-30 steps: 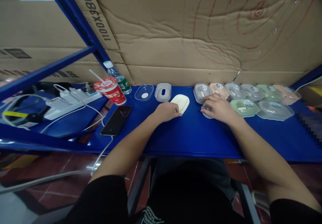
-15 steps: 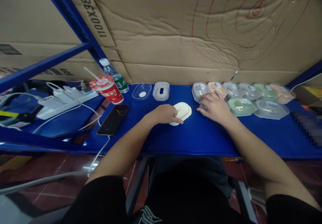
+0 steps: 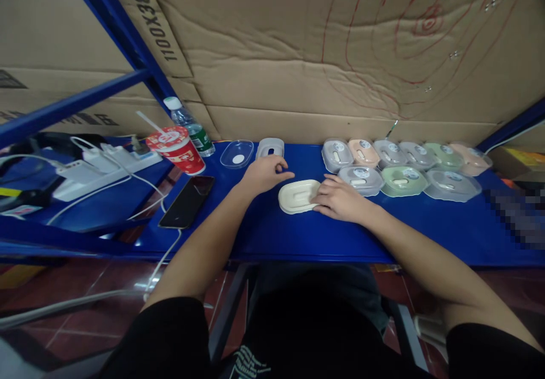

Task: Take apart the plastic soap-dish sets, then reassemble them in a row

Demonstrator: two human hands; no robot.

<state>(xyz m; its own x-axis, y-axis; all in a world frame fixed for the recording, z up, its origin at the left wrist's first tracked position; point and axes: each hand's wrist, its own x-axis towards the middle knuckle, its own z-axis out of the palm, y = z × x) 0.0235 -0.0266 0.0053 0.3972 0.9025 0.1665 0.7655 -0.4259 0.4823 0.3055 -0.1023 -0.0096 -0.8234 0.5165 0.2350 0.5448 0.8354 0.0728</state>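
Note:
A cream, rounded plastic tray (image 3: 293,198) with a raised inner outline lies on the blue table. At its right end are the bent fingers of my right hand (image 3: 338,198), holding that edge. My left hand (image 3: 264,173) is above and left of the tray, thumb and fingers apart with nothing between them. Just behind it, partly covered by it, stands a grey plastic piece (image 3: 269,141) with a dark oval slot. A clear shallow cover (image 3: 230,155) with a white round label lies to the left of that piece.
Several lidded plastic boxes in grey, peach and green (image 3: 404,181) stand in two rows at the right. At the left are a phone (image 3: 187,202) on a cable, a red cup (image 3: 181,152) with a straw, a water bottle (image 3: 198,135) and a power strip (image 3: 106,172). Cardboard (image 3: 264,84) backs the table.
The cream tray has turned sideways and come nearer. My left hand has let go of it and moved back toward the slotted piece. My right hand has left a grey box and taken the tray's end.

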